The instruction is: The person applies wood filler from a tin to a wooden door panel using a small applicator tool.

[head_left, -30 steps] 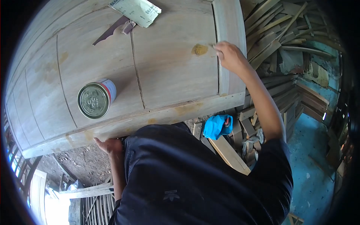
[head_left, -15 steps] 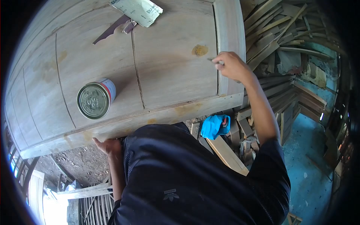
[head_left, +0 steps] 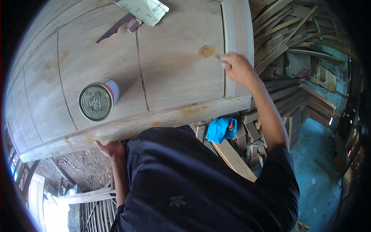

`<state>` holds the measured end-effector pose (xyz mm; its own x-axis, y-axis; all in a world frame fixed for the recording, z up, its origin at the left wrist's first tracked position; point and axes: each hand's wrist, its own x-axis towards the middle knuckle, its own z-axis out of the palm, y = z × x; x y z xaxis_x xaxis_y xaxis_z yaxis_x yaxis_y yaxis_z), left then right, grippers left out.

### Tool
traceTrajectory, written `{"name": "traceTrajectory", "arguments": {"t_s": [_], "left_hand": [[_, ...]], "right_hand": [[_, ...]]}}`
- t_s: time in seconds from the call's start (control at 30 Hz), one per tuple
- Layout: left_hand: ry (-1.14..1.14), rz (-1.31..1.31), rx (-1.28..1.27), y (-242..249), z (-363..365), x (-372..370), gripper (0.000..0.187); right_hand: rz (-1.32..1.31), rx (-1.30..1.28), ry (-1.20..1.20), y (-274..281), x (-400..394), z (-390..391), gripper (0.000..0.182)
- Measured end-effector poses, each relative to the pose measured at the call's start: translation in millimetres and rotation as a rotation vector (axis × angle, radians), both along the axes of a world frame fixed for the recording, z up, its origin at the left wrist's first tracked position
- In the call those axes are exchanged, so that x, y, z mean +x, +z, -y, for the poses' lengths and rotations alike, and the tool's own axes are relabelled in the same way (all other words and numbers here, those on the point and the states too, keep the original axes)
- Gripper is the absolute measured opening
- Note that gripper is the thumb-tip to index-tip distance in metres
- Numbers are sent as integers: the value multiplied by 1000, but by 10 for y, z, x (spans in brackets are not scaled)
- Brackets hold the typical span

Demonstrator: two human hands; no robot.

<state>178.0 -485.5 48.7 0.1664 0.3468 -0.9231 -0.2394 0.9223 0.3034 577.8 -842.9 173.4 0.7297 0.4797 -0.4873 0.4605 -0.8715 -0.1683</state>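
Note:
A pale wooden panel (head_left: 177,77) lies in front of me. My right hand (head_left: 238,67) is closed on a small thin tool (head_left: 219,57) whose tip points toward a yellow-brown patch (head_left: 206,51) near the panel's right side. At the panel's near edge, my left hand (head_left: 111,149) rests with its thumb apart from the fingers, which are partly hidden. A round can (head_left: 95,102) with its metal lid on stands on the panel at the left. Folded sandpaper (head_left: 145,11) and a torn dark piece (head_left: 115,29) lie near the top.
Piled wood scraps (head_left: 278,34) fill the area right of the panel. A blue plastic bag (head_left: 221,130) sits below its near edge, beside a wooden plank (head_left: 234,160). The blue floor (head_left: 313,166) shows at the lower right.
My right hand and the tool have shifted very slightly to the right, away from the patch. My left hand stays at the edge.

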Motion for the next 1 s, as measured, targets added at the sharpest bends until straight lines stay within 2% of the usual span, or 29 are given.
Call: {"name": "traceTrajectory", "arguments": {"t_s": [0.03,0.13,0.17,0.23,0.33,0.37,0.47,0.5,0.6,0.73,0.8,0.9,0.93,1.0], "left_hand": [[-4,2,-5,-38,-4,-31,87],[-13,40,-44,-110,-68,-120,88],[0,46,-67,-93,-75,-116,88],[25,48,-89,-58,-51,-116,88],[-4,70,-24,-84,-56,-119,89],[10,57,-48,-139,-70,-152,89],[-6,39,-60,-118,-48,-119,89],[-34,34,-40,-93,-35,-113,88],[-8,68,-81,-128,-68,-162,87],[-12,40,-51,-44,-45,-124,87],[6,58,-85,-101,-65,-149,86],[-5,37,-42,-161,-65,-172,86],[-2,35,-44,-166,-54,-176,86],[-22,49,-23,-160,-47,-169,87]], "right_hand": [[118,118,-21,-47,75,-23,28],[125,166,-132,-423,211,-74,28],[123,171,-133,-471,148,-109,28],[153,89,-300,-378,-92,-284,29],[38,-53,-194,-151,-348,-379,29],[-139,-71,-187,-95,-247,-288,29],[-66,4,-231,-66,-8,-263,29],[30,72,-275,-212,61,-228,28],[168,97,-215,-397,61,-342,28],[48,40,-281,-166,-290,-526,24],[-84,-45,-135,-99,-360,-466,18],[-186,-9,-110,81,-241,-305,19],[-187,-11,-107,69,-190,-265,19],[-7,71,-140,-40,-45,-194,24]]}}
